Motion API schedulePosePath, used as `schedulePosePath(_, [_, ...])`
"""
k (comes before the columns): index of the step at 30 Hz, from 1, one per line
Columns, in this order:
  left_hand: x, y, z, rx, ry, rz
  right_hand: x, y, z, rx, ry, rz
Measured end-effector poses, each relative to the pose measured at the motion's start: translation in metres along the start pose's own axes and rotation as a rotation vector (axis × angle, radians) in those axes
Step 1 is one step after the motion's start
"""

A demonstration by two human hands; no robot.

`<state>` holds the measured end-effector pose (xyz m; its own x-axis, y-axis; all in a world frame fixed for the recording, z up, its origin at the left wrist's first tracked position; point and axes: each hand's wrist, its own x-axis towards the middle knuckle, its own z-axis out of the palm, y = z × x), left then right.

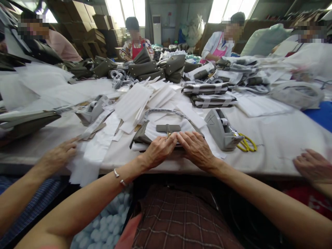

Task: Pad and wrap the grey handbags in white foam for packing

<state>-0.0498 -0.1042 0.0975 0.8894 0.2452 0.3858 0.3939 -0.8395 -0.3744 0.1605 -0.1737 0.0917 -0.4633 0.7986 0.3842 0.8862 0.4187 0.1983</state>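
A dark olive handbag (140, 135) lies in front of me at the table's near edge, its flap wrapped in white foam sheet. Its handle (166, 111), covered in wrapping, arches up behind. In the middle is a short olive strap tab (168, 128) with a small gold clasp (169, 134). My left hand (159, 151) is closed at the clasp, fingertips pinched together there. Beside it, my right hand (195, 149) bends its fingers over the bag's front edge, its fingertips meeting the left ones. Both thumbs are mostly hidden.
Right of the bag stands a grey tape dispenser (220, 131) near yellow-handled scissors (247, 142); another dispenser (94, 109) is at left. White foam sheets (133, 103) pile behind. Wrapped bags (212, 95) are stacked beyond. Co-workers' hands (55, 155) rest on both sides.
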Motion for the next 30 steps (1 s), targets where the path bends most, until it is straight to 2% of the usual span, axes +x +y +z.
schedulePosePath(4, [0.009, -0.023, -0.003, -0.100, -0.019, -0.035, 0.018, 0.011, -0.004, -0.105, 0.029, -0.019])
schedulePosePath(7, [0.008, -0.030, -0.004, -0.123, -0.043, -0.079, 0.033, 0.017, -0.001, -0.145, 0.035, -0.056])
schedulePosePath(12, [0.004, -0.018, -0.004, -0.028, -0.024, -0.151, 0.051, 0.015, 0.001, -0.118, 0.006, -0.117])
schedulePosePath(17, [0.009, -0.011, 0.013, 0.154, 0.164, -0.268, 0.064, 0.008, 0.000, -0.059, -0.064, -0.056])
schedulePosePath(21, [0.003, -0.016, 0.023, 0.101, 0.259, -0.237, 0.062, 0.002, 0.003, -0.007, -0.043, -0.036])
schedulePosePath(25, [-0.009, -0.017, 0.024, 0.026, 0.324, -0.199, 0.051, -0.007, 0.003, 0.088, 0.061, -0.017])
schedulePosePath(28, [-0.018, -0.014, 0.026, -0.034, 0.347, -0.206, 0.042, -0.004, -0.010, 0.256, 0.114, -0.035])
schedulePosePath(30, [-0.023, -0.012, 0.029, -0.087, 0.358, -0.228, 0.038, 0.009, -0.022, 0.400, 0.152, -0.011])
